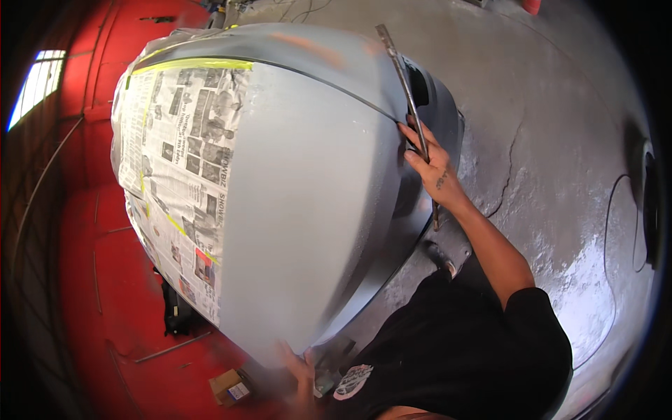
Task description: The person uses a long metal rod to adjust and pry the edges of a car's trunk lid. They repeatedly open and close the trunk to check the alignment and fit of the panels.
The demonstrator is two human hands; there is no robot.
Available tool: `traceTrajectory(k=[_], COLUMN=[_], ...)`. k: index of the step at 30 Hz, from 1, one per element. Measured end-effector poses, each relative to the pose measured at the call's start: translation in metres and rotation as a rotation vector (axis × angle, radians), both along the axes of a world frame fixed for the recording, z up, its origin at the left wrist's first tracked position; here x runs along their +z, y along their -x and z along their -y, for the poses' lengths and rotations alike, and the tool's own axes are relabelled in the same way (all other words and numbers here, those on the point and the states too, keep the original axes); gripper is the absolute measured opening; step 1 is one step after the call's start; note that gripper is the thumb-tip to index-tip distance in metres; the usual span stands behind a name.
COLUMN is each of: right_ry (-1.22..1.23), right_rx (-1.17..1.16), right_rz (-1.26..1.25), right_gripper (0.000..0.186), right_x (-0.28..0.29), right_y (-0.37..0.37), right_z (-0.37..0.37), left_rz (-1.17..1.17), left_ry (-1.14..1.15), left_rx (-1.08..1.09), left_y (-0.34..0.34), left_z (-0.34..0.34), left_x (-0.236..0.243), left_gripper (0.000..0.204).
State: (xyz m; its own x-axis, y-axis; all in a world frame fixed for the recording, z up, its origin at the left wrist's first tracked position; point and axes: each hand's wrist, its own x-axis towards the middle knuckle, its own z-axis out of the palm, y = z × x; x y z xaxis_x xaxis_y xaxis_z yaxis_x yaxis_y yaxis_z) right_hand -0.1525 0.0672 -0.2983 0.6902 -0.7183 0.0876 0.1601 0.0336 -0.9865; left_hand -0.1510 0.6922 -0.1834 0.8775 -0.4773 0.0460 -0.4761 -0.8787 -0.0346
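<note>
A grey-coated car body (301, 168) fills the middle, with a broad smooth panel and a dark seam along its far side. My right hand (435, 166) is closed around a long metal bar (400, 66) with a flattened upper end. The bar slants across the car's right-hand edge, and my fingertips are by the end of the seam. Down at the near corner of the panel is my left hand (301, 365), blurred, its fingers apart and nothing visible in them. I cannot tell whether it touches the panel.
Newspaper masking (185, 140) covers the car's left part, edged with yellow tape (210, 64). A small cardboard box (229, 387) and a black object (176, 308) lie on the red surface at left. Grey concrete floor (532, 126) with a crack and a cable (607, 231) extends right.
</note>
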Motion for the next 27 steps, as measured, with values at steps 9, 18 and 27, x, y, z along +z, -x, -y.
traceTrajectory(k=[9,18,27], right_ry=[-0.11,-0.144,-0.217], right_rx=[0.026,-0.152,-0.108], right_rz=[0.035,0.025,-0.068], right_gripper=[0.055,0.051,0.05], right_x=[-0.007,-0.03,-0.018], right_y=[0.006,0.007,0.004], right_z=[0.007,0.003,-0.004], left_rz=[0.026,0.019,0.051], left_ry=[-0.031,-0.003,-0.031], left_rx=[-0.027,0.003,-0.03], left_y=[0.001,0.001,-0.002], left_z=[-0.003,-0.007,-0.004], left_x=[-0.005,-0.009,-0.01], left_gripper=[0.083,0.089,0.086])
